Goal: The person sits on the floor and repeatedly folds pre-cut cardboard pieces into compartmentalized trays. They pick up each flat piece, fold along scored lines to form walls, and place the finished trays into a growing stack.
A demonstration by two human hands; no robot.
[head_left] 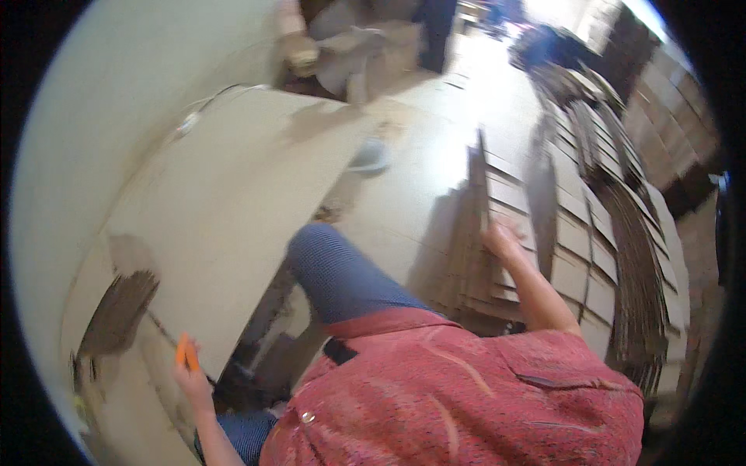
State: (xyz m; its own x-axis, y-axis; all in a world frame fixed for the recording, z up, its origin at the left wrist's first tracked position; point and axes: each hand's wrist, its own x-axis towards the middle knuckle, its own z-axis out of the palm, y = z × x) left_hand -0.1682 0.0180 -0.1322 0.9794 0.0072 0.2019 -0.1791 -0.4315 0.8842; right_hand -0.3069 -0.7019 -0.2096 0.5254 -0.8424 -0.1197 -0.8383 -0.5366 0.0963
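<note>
My left hand (194,382) is at the lower left, its fingers closed round a thin tool with an orange part (187,352) and a dark, stick-like shaft. Close to the shaft's far end is a dark brown, streaky piece (116,314) on the pale table (225,194); whether it joins the tool I cannot tell. Over on the right, my right hand (503,233) reaches to a stack of cardboard pieces (505,190) standing on the floor. Its fingers are blurred at the edge of an upright cardboard piece (483,171).
More rows of stacked cardboard (590,225) stand along the right side. A pale bowl-like container (369,155) sits on the floor beyond the table's edge. A white cable (221,95) runs along the table's back by the wall. Cartons (373,50) stand at the far end.
</note>
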